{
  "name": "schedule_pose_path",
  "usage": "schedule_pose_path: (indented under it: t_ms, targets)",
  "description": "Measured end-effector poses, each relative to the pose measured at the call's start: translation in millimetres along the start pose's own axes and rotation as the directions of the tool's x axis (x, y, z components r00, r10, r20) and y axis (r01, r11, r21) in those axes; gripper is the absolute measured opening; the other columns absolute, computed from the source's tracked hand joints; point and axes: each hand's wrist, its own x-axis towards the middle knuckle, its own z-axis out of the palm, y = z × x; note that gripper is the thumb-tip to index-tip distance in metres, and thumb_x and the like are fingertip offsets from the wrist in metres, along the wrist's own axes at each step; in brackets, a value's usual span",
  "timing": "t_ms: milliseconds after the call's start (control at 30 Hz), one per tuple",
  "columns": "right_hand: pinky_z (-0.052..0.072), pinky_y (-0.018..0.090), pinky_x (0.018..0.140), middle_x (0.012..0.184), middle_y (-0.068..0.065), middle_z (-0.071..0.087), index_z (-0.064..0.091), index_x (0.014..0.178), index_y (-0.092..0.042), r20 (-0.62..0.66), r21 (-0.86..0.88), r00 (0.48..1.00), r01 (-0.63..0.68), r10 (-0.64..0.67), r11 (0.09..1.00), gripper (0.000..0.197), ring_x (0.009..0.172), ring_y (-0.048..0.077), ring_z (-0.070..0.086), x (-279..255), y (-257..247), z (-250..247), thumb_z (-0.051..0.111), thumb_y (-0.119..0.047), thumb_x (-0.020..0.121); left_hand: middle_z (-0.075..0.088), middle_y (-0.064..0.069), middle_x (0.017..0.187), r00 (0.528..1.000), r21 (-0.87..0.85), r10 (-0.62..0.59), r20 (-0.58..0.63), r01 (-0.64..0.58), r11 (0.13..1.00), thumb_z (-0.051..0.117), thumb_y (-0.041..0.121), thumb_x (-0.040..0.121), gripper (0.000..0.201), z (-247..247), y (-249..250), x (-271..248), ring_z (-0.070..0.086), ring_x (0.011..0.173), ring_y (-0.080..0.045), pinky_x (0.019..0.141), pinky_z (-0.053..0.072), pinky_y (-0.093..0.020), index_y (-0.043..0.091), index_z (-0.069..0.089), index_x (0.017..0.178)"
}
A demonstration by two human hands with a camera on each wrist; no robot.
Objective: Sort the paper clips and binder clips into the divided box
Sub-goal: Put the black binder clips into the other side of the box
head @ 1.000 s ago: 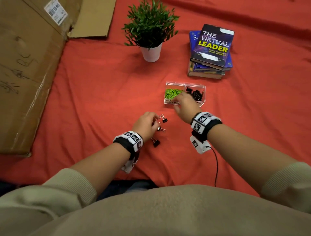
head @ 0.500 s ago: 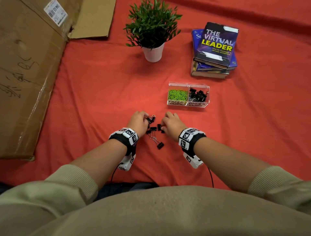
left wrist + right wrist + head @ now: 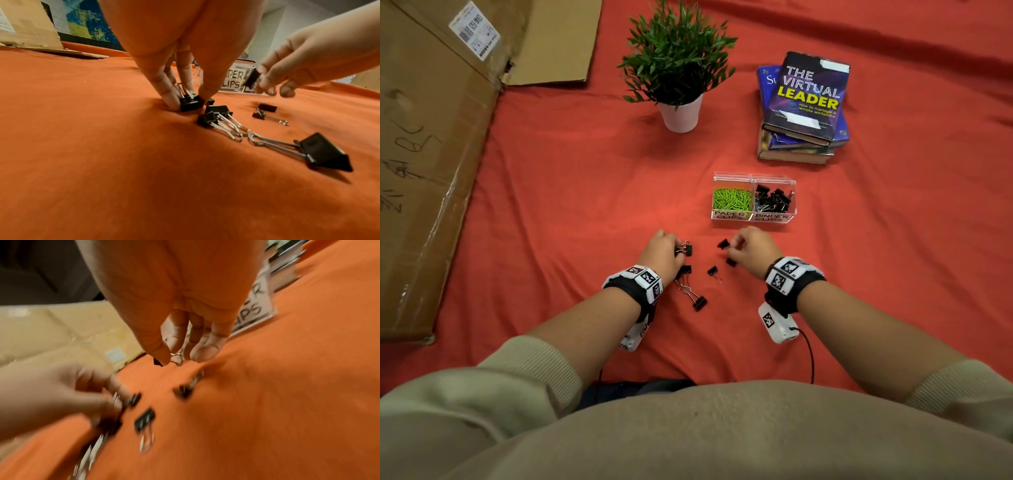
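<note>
A clear divided box (image 3: 753,216) stands on the red cloth, green paper clips (image 3: 732,198) in its left half and black binder clips (image 3: 772,199) in its right half. Several black binder clips (image 3: 699,303) lie loose on the cloth in front of it. My left hand (image 3: 662,255) pinches one binder clip (image 3: 190,102) against the cloth between thumb and fingers. My right hand (image 3: 751,251) holds another binder clip (image 3: 723,244) by its wire handles (image 3: 176,359), lifted just above the cloth. Two more clips (image 3: 264,110) lie between the hands.
A potted plant (image 3: 678,68) stands behind the box to the left, a stack of books (image 3: 804,109) behind it to the right. Flattened cardboard (image 3: 431,154) covers the left side. Bare red cloth (image 3: 893,240) stretches to the right.
My right hand came back from the box to the loose clips, then lifted one binder clip off the cloth. My left hand stayed at the pile and closed on a clip.
</note>
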Motion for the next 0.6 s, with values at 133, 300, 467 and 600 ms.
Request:
schedule_pose_path:
  t_ms: [133,300,467,600]
  targets:
    - [0.044,0.025,0.067,0.079,0.004,0.061,0.061,0.084,-0.012,-0.283,0.160,0.958,0.010,0.036,0.987,0.005,0.070,0.015,0.053,13.5,6.2,-49.5,0.063,-0.007,0.082,0.055,-0.011,0.109,1.000,-0.044,0.027,0.004,-0.027,0.999,0.061,0.015,0.083,0.019,0.8,4.2,0.3,0.056,0.101,-0.027,0.088,0.044,-0.033,0.010,0.063,0.102]
    - [0.051,0.036,0.084,0.092,0.014,0.067,0.065,0.098,-0.005,-0.325,-0.057,0.941,-0.116,0.091,0.992,0.017,0.086,0.029,0.062,41.0,19.9,-83.3,0.057,-0.007,0.083,0.058,-0.008,0.110,0.999,-0.108,0.033,0.001,-0.033,0.994,0.064,0.013,0.082,0.026,0.7,12.0,0.7,0.057,0.100,-0.024,0.088,0.044,-0.030,0.012,0.062,0.108]
    - [0.043,0.037,0.097,0.115,0.018,0.053,0.061,0.110,0.000,-0.381,-0.258,0.902,0.109,-0.205,0.960,0.028,0.108,0.033,0.051,24.7,5.3,-59.4,0.058,-0.005,0.083,0.059,-0.008,0.105,0.999,-0.177,0.048,-0.022,-0.051,0.983,0.068,0.016,0.081,0.029,-4.2,19.0,4.7,0.057,0.097,-0.023,0.087,0.044,-0.030,0.013,0.062,0.109]
    - [0.044,0.036,0.100,0.114,0.008,0.052,0.063,0.110,-0.009,0.032,-0.328,0.944,0.319,-0.327,0.889,0.027,0.112,0.024,0.047,4.0,-2.1,-11.4,0.057,-0.006,0.084,0.059,-0.003,0.100,0.995,-0.229,0.085,-0.058,-0.096,0.969,0.070,0.017,0.080,0.026,-8.7,29.0,8.8,0.058,0.091,-0.018,0.088,0.048,-0.030,0.016,0.064,0.106]
